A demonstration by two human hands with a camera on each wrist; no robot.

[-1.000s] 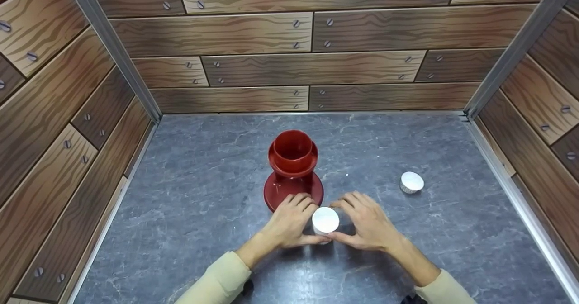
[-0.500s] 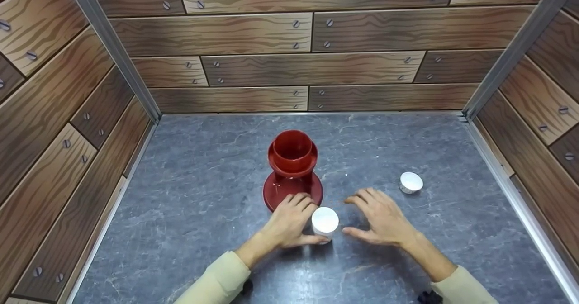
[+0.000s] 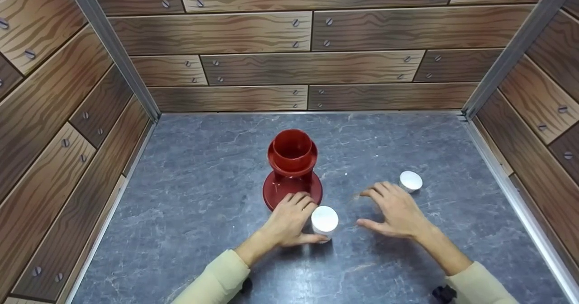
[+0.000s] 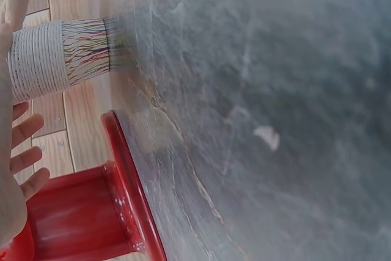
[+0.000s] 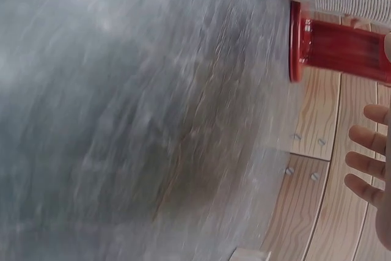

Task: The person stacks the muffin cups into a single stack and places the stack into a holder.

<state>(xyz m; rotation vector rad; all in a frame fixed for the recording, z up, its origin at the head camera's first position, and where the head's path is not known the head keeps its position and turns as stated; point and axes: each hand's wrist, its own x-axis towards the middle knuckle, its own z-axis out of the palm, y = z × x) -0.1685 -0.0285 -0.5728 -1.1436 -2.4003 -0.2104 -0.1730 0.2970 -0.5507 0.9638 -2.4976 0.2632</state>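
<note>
A tall stack of white paper baking cups (image 3: 324,218) stands in front of the red stand. In the left wrist view the stack (image 4: 40,59) shows many ridged rims, and its lowest cup has coloured wavy lines. My left hand (image 3: 291,222) holds the stack between thumb and fingers, from its left side. My right hand (image 3: 396,211) is apart from the stack, to its right, fingers spread and thumb out, holding nothing. A single white baking cup (image 3: 410,181) sits just beyond the right hand, its lower part overlapped by the knuckles in the head view.
The red stand (image 3: 312,180) has a wide round base, a column and a dish on top with a red cup (image 3: 292,146) in it. Wood-patterned walls (image 3: 253,68) enclose the grey marbled table (image 3: 203,168) at the back and sides.
My right hand has let go of the stack and moved right and slightly away from me, toward the single baking cup. The left hand and the stack have stayed in place.
</note>
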